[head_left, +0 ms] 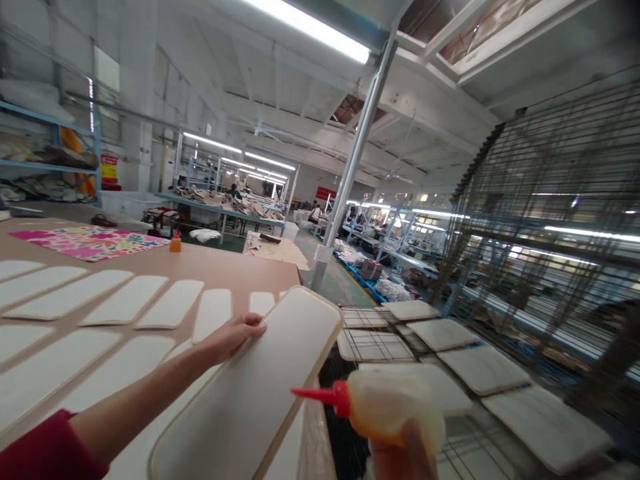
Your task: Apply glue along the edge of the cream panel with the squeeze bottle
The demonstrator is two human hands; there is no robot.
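My left hand (244, 333) pinches the left edge of a white rounded panel (265, 373), holding it tilted above the table. Along the panel's border runs a yellowish strip. In my right hand (400, 457), low in the view, is a squeeze bottle (393, 407) of yellowish liquid with a red nozzle. The bottle lies sideways, its tip pointing left, in front of the panel's right edge as seen from here; whether they touch I cannot tell. Most of my right hand is hidden below the bottle and the frame edge.
More white panels (125, 300) lie in rows on the brown table (240, 257). A floral sheet (95, 241) and a small orange bottle (175, 242) are at its far side. On the right, panels (483, 368) rest on a wire rack (480, 447); raised wire shelves (550, 173) stand behind.
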